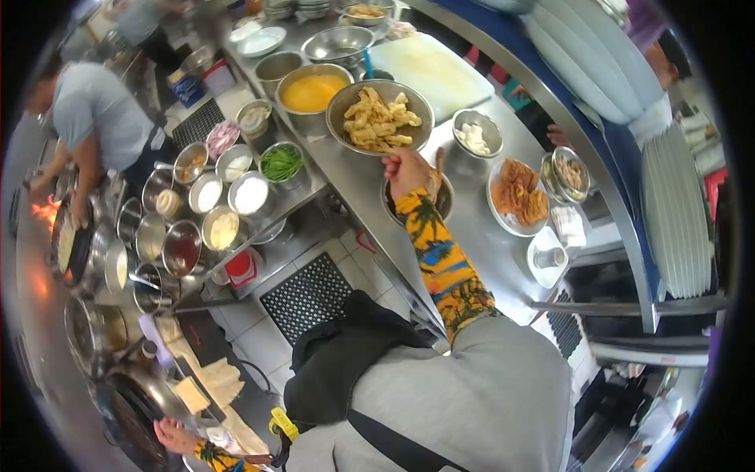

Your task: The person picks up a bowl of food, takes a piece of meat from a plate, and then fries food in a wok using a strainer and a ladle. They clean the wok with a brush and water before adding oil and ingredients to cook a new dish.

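Note:
My right hand, in a yellow patterned sleeve, is closed at the near rim of a perforated metal bowl that holds golden fried pieces. What its fingers pinch cannot be made out. Partly under this hand is a dark pot with a wooden handle in it. At the lower left, my left hand has its fingers apart, beside a dark pan, with nothing visible in it.
Beside the bowl are orange liquid, a white cutting board, a white-filled bowl and a plate of fried food. Several ingredient pots stand left. A co-worker works near a flame. Plates line the right shelf.

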